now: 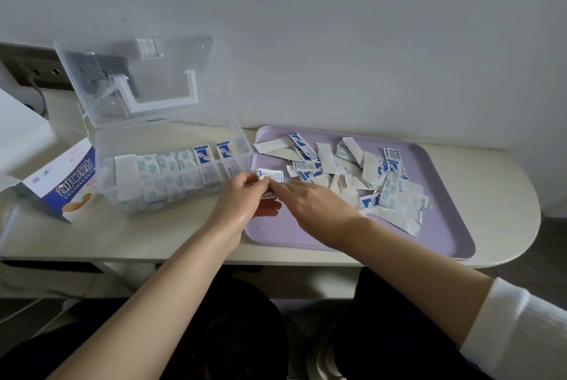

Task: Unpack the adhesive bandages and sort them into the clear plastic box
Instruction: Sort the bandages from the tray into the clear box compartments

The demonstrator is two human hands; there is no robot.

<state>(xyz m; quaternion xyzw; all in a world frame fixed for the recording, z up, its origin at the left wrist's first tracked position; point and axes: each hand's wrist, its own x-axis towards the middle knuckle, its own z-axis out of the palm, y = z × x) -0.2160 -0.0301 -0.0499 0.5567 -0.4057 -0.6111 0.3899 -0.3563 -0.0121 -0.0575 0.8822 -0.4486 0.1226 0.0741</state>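
Observation:
A clear plastic box [116, 195] stands open on the table with its lid [138, 81] raised, and a row of wrapped bandages [171, 164] stands inside it. To its right, a lilac tray [445, 226] carries a loose pile of several blue-and-white bandage wrappers [368, 177]. Over the tray's left edge my left hand [245, 198] and my right hand [310, 204] meet. Both pinch one small white-and-blue bandage packet [271, 176] between their fingertips.
A blue-and-white bandage carton [64, 186] lies open left of the box. A wall socket plate with a cable [36, 72] sits behind, and a white object [21, 134] at far left. The table's rounded end [521, 226] is at the right; my dark-clothed legs are below.

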